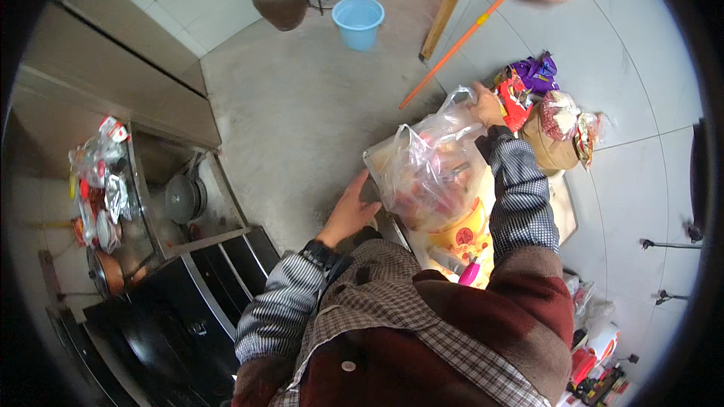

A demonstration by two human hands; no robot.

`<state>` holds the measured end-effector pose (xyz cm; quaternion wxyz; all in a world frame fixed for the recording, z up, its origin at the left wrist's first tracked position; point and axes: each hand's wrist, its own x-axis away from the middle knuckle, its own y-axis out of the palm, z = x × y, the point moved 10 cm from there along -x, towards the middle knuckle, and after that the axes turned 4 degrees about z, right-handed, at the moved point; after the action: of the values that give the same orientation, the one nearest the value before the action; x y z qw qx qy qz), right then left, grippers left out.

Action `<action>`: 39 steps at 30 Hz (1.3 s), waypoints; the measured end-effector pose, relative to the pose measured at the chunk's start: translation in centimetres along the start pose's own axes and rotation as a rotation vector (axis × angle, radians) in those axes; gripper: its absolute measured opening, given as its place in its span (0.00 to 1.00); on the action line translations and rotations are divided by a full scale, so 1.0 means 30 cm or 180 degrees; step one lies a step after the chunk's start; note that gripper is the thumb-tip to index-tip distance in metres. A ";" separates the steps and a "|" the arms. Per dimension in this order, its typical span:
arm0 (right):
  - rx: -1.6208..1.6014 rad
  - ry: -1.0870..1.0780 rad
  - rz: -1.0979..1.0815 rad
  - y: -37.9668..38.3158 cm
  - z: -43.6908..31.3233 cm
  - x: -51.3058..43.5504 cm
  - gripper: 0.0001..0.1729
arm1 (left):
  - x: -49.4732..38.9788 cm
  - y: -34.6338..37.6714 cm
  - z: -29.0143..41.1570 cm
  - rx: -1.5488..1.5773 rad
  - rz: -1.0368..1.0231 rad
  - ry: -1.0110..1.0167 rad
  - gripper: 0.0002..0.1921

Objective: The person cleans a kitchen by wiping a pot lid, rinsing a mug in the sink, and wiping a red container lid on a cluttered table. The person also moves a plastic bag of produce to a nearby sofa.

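Note:
A clear plastic bag (432,172) with reddish contents and loop handles lies on a small table with a yellow patterned cover (481,198). My right hand (487,105) is at the bag's far side, close to one handle and a red snack packet (513,102); whether it grips anything is unclear. Near the table's left edge, my left hand (352,212) has thumb and fingers apart, holding nothing. Closer to my body, a pink-handled tool (469,272) rests on the cover beside a yellow printed container (465,229). Its kind cannot be told.
Beyond the table stand a light blue bucket (358,22), a lidded brown jar (280,0) and an orange-handled mop (469,34). Purple packaging (537,73) and a knotted bag (559,116) sit by the wall at right. Black cabinets (169,316) stand at lower left.

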<state>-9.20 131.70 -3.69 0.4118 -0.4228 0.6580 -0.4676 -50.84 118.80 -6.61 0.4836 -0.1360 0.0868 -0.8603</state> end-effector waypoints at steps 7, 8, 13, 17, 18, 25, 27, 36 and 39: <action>-0.0909 -0.0180 -0.0898 -0.120 -0.100 0.250 0.19 | -0.326 0.259 -0.056 0.0938 -0.0640 -0.0262 0.34; -0.1287 -0.0341 -0.0892 -0.168 -0.134 0.286 0.18 | -0.318 0.311 -0.035 0.0977 -0.1210 -0.0263 0.32; -0.3579 0.1082 -0.0414 -0.311 -0.084 0.397 0.11 | -0.070 0.328 0.205 0.0194 -0.3459 0.0636 0.17; -0.3636 0.0889 0.0082 -0.440 -0.148 0.443 0.09 | -0.012 0.144 0.376 -0.0290 -0.3749 0.1152 0.16; -0.3597 0.0709 0.0009 -0.451 -0.204 0.450 0.08 | -0.029 0.101 0.429 -0.0163 -0.3652 0.1411 0.17; -0.2348 -0.0949 -0.1662 -0.329 -0.806 0.476 0.15 | -0.193 -0.084 0.483 -0.0409 -0.2446 0.1735 0.14; -0.1436 -0.1145 -0.2149 -0.208 -0.930 0.552 0.17 | -0.245 -0.143 0.472 -0.0235 -0.2117 0.1559 0.11; -0.2996 0.1150 -0.0315 -0.189 -0.886 0.482 0.08 | -0.363 -0.489 0.376 0.0355 -0.1627 0.1017 0.09; -0.3144 0.1864 0.0446 -0.267 -0.767 0.444 0.14 | -0.448 -0.675 0.257 0.0780 -0.1217 0.0623 0.10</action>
<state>-33.45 123.66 7.21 -0.0037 -0.3733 0.9112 -0.1741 -58.10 140.66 4.37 0.3142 -0.0063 0.0010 -0.9493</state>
